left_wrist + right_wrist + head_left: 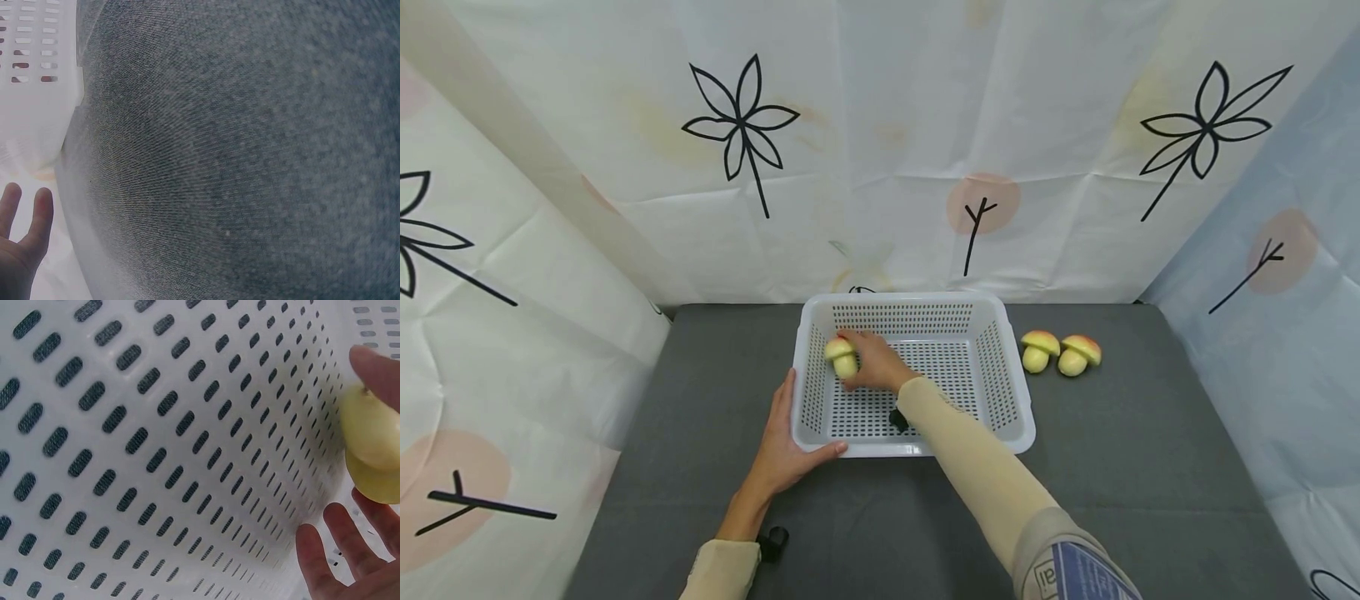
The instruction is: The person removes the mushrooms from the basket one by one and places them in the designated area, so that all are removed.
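Note:
In the head view a toy mushroom (841, 357), with a yellow stem and a yellow-to-orange cap, is inside the left part of a white perforated plastic basket (917, 302). My right hand (877, 362) reaches into the basket and holds this mushroom. The right wrist view shows the mushroom (375, 431) between thumb and fingers, close to the perforated basket wall (187, 425). At the basket's front left corner my left hand (784, 450) rests against the outside, fingers along the left side and thumb along the front rim. Its fingers (42, 212) look straight in the left wrist view.
Two more toy mushrooms (1040, 351) (1079, 355) lie side by side on the grey tabletop (1120, 442), right of the basket. White cloth (880, 167) with plant drawings hangs behind and at both sides.

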`<state>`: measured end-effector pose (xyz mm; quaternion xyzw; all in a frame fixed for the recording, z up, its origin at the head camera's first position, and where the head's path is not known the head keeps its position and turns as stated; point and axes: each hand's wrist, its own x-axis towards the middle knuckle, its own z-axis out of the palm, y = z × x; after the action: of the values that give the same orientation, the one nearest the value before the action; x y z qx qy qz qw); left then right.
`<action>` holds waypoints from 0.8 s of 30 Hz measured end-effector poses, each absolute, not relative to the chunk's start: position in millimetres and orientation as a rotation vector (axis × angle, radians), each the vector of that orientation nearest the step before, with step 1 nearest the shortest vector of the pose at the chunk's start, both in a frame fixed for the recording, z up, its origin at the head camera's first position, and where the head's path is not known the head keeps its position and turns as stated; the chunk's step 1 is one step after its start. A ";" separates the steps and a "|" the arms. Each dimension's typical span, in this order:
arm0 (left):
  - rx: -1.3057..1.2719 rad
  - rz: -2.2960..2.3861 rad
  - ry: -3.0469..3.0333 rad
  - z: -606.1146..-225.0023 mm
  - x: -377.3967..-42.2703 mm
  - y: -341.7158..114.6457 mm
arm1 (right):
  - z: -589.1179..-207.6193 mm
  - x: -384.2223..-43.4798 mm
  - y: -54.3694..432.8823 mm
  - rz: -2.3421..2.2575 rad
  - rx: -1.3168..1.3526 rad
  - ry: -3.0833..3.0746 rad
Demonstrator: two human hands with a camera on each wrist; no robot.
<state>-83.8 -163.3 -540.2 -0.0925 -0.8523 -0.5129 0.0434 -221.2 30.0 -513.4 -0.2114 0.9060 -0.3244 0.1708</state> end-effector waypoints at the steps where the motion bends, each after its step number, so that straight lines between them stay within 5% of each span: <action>1: -0.283 -1.573 -2.604 -540.2 -83.9 -163.1 | -513.6 -221.2 29.8 -0.905 -0.606 2.582; 24: -0.309 -1.600 -2.581 -543.1 -83.8 -163.4 | -497.4 -219.0 39.9 -1.001 -0.642 2.586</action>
<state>-83.8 -163.4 -543.1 -0.1012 -0.8446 -0.5238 0.0446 -219.0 39.9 -497.4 -0.2230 0.8987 -0.3478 0.1472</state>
